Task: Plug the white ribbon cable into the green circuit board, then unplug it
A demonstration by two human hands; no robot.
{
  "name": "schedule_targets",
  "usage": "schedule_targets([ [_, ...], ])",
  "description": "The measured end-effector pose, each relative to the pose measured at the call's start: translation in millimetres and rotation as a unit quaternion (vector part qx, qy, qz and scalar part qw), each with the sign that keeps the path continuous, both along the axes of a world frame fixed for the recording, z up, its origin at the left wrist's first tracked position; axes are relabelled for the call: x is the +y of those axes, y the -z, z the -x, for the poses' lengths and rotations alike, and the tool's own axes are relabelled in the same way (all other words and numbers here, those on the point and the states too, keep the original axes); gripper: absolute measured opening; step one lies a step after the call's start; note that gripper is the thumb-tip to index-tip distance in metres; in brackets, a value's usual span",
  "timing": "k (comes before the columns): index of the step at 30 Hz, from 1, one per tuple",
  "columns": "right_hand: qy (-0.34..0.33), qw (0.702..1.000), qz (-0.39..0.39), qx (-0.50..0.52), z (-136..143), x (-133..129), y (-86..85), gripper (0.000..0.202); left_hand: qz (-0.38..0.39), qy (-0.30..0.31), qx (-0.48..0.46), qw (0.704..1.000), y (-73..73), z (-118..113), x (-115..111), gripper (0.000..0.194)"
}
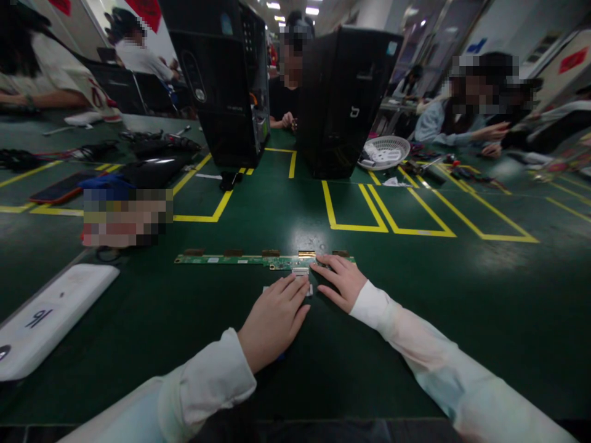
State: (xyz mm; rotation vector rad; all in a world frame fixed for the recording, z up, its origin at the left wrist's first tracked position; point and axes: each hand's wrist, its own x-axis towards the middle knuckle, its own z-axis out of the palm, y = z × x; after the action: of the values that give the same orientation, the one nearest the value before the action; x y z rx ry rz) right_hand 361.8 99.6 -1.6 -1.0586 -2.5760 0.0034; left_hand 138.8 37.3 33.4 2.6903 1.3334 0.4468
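Observation:
A long, narrow green circuit board lies flat on the dark green tabletop, with several brown-gold tabs along its far edge. My left hand reaches in from the near side, fingers stretched side by side and thumb apart. Its fingertips rest over a small white flat piece, perhaps a ribbon cable, at the board's near edge. More white material shows on both sides of these fingers; the rest is hidden. Over the board's right part lies my right hand, fingers spread, fingertips touching the board and thumb on the table side.
Two black computer towers stand at the back, a person behind them. To the left are a long white case, a pixelated item and dark cables. A white basket sits right of the towers. Yellow tape marks the table.

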Motion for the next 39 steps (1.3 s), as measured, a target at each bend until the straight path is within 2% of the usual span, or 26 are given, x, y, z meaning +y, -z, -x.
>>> schedule_targets([
  [15, 0.005, 1.000, 0.006, 0.002, -1.1, -0.1, -0.3, 0.047, 0.029, 0.008, -0.002, 1.000, 1.7, 2.0, 3.4, 0.043],
  [21, 0.005, 1.000, 0.011, -0.005, -1.4, 0.8, -0.3, 0.049, 0.018, 0.002, -0.014, 1.000, 2.2, 1.8, 3.1, 0.045],
  [29, -0.001, 1.000, 0.003, -0.008, -2.4, 2.7, 3.6, 0.051, 0.004, -0.009, -0.055, 0.998, -11.5, 12.1, 14.9, 0.037],
  [36, -0.023, 0.999, 0.013, -0.023, -6.4, 5.2, 4.3, 0.051, -0.031, -0.069, -0.069, 0.995, -22.1, 28.5, 23.3, 0.034],
  [39, -0.019, 0.999, 0.011, -0.031, -7.3, 4.7, 3.7, 0.052, -0.023, -0.098, -0.065, 0.993, -27.4, 37.7, 22.0, 0.035],
])
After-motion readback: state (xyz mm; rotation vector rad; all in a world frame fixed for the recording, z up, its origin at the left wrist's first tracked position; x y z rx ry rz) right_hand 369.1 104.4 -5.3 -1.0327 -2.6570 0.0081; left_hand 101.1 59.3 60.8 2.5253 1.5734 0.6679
